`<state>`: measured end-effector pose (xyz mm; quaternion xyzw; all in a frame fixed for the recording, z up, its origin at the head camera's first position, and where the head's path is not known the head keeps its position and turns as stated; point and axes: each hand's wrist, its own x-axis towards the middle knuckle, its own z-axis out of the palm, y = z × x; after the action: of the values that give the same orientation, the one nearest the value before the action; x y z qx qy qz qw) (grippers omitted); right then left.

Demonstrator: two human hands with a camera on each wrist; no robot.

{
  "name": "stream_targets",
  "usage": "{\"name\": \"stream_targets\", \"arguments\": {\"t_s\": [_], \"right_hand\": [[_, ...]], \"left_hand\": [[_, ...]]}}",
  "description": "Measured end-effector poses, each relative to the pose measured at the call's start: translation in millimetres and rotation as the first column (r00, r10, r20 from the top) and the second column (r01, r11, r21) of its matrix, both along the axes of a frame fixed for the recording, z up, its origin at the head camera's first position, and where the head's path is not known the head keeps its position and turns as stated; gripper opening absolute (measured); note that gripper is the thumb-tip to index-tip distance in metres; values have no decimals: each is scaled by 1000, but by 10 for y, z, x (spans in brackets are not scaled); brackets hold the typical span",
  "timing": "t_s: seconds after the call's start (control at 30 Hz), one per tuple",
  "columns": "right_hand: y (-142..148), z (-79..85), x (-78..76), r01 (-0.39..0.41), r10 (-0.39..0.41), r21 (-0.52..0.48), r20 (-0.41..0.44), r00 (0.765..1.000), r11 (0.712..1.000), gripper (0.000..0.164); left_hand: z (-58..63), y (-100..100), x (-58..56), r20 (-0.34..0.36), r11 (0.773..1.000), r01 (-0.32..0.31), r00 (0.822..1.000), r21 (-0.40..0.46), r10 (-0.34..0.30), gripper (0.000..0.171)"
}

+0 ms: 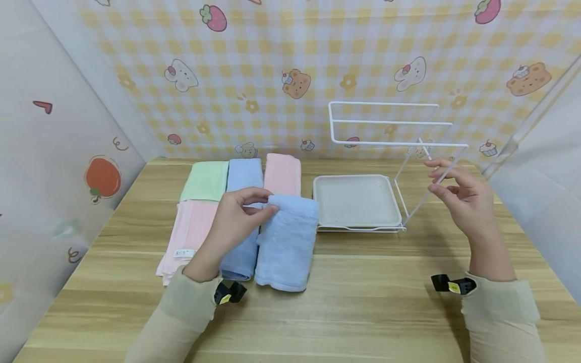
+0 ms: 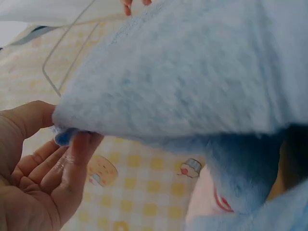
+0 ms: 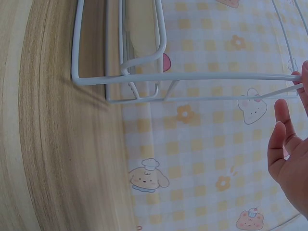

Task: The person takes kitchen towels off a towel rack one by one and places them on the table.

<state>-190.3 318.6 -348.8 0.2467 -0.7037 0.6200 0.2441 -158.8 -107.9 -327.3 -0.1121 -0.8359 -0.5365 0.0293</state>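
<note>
My left hand (image 1: 240, 217) pinches the top edge of a folded light-blue towel (image 1: 288, 247) between thumb and fingers. In the left wrist view, the fluffy blue towel (image 2: 178, 72) fills the upper part and hangs from the fingertips. Out to the right, my right hand (image 1: 467, 201) is at the side of a white wire rack (image 1: 395, 144), thumb and fingers on either side of its slanting front bar. At the edge of the right wrist view, the fingers (image 3: 283, 115) are partly curled, beside the rack's bars (image 3: 202, 77); part of the hand is cut off.
Left of the held towel lie a folded green towel (image 1: 205, 180), a blue towel (image 1: 245, 174), a pink towel (image 1: 282, 174) and another pink towel (image 1: 195, 224) with a label. A shallow pale tray (image 1: 356, 201) sits in the rack's base. A patterned curtain (image 1: 254, 55) stands behind the wooden table (image 1: 363, 312).
</note>
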Motion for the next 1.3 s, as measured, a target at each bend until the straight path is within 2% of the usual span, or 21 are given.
{"name": "stream_targets", "arguments": {"t_s": [0.2,0.33,0.5,0.67,0.77,0.97,1.17,1.3], "right_hand": [[-1,3,0,1,-1,1,0,1000,1000,14],[-6,6,0,0,0,-4,0,1000,1000,14],[-14,4,1,-6,6,-6,8,1000,1000,15],[-18,5,-3,-10,10,-5,9,1000,1000,16],[-17,9,-4,-15,15,-12,-2,1000,1000,15],[-14,14,3,-17,17,-27,-5,1000,999,15],[-4,1,5,-18,18,-27,2,1000,999,16],[-5,-3,2,-16,16,-21,3,1000,1000,16]], "left_hand": [[95,90,169,-13,996,32,999,86,-31,24],[119,120,187,22,994,38,999,98,-40,25],[-11,62,6,130,998,-6,992,65,-3,28],[-164,-70,-206,255,996,-82,964,30,71,33],[-205,-122,-291,287,996,-88,954,-2,85,34],[-283,-163,-404,291,995,-67,953,-77,86,37],[-386,-154,-460,227,983,-49,970,-179,90,37],[-395,-133,-435,162,968,-55,982,-245,97,37]]}}
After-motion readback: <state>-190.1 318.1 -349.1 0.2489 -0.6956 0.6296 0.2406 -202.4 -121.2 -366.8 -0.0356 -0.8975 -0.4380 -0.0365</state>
